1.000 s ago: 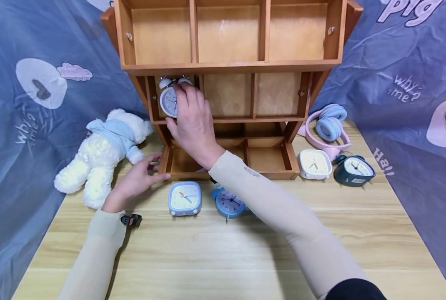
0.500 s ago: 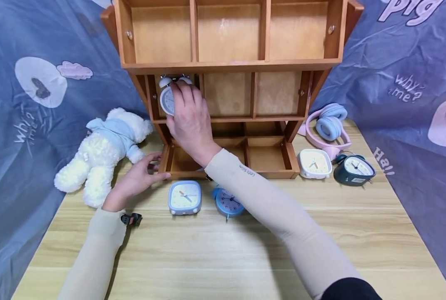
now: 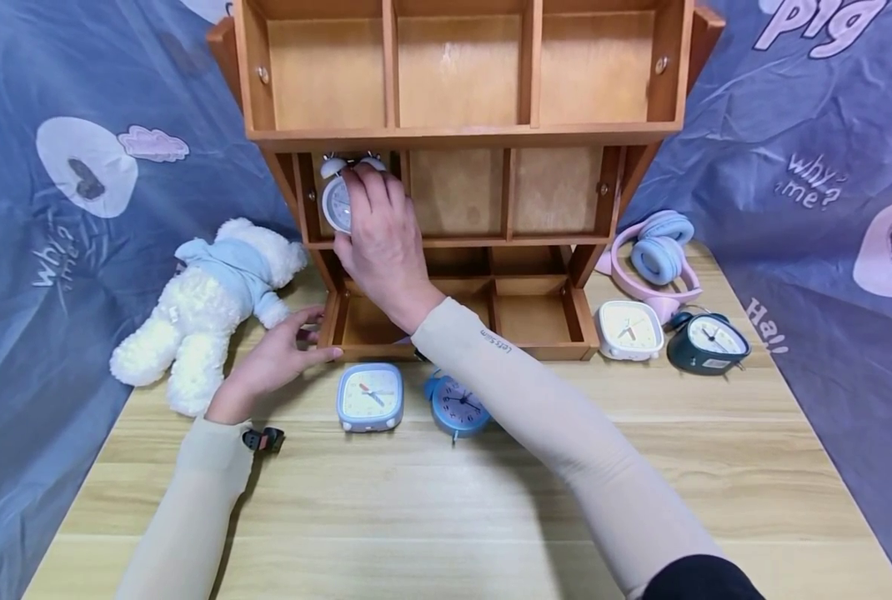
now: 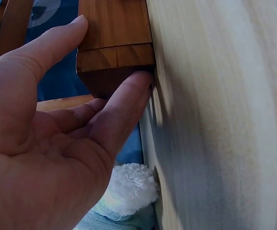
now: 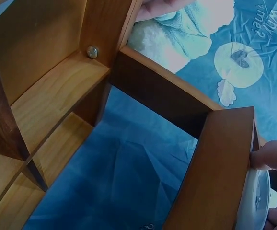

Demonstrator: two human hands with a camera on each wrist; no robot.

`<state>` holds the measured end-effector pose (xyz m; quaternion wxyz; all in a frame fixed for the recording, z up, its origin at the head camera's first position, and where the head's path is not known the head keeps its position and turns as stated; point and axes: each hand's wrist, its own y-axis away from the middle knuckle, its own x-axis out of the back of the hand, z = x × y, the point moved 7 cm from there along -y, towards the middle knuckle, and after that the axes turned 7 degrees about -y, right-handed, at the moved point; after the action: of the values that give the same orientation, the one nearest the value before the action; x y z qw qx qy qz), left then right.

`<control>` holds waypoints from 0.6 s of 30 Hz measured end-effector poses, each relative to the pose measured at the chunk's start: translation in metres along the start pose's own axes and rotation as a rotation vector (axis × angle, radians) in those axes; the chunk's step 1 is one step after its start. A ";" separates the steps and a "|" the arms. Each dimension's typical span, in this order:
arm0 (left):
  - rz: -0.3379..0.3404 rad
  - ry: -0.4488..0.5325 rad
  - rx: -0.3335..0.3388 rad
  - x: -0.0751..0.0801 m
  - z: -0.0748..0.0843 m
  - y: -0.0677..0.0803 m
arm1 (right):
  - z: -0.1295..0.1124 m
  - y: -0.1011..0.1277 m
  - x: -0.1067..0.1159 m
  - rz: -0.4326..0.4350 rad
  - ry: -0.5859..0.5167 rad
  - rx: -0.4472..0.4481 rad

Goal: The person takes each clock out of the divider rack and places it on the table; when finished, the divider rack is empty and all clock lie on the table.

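Observation:
A white twin-bell alarm clock [image 3: 336,205] stands in the left compartment of the wooden shelf's [image 3: 463,139] middle tier. My right hand [image 3: 386,237] holds it from the right, its fingers covering much of the dial. In the right wrist view, thumb and fingertips close on the clock's white rim [image 5: 254,201], just inside the wooden ledge. Low on the left, my left hand [image 3: 269,358] grips the front corner of the bottom tier. The left wrist view has the thumb on one face of that wooden corner [image 4: 114,57] and the fingers on another.
A blue square clock [image 3: 369,398] and a blue twin-bell clock [image 3: 458,405] stand before the shelf. At right are a white clock [image 3: 629,329], a dark green clock [image 3: 709,342] and pink headphones [image 3: 659,254]. A white teddy bear [image 3: 206,312] lies at left.
My right hand has shifted slightly left over the white alarm clock, covering more of its dial. The left hand stays at the shelf's corner.

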<state>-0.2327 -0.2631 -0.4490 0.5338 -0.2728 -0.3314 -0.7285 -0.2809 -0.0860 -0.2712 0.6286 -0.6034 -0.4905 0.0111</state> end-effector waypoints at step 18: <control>-0.004 -0.002 0.013 -0.001 -0.001 0.001 | -0.004 -0.004 0.010 0.041 -0.057 0.029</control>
<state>-0.2319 -0.2634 -0.4501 0.5338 -0.2693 -0.3373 -0.7272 -0.2756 -0.0840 -0.2609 0.6227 -0.6038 -0.4953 0.0481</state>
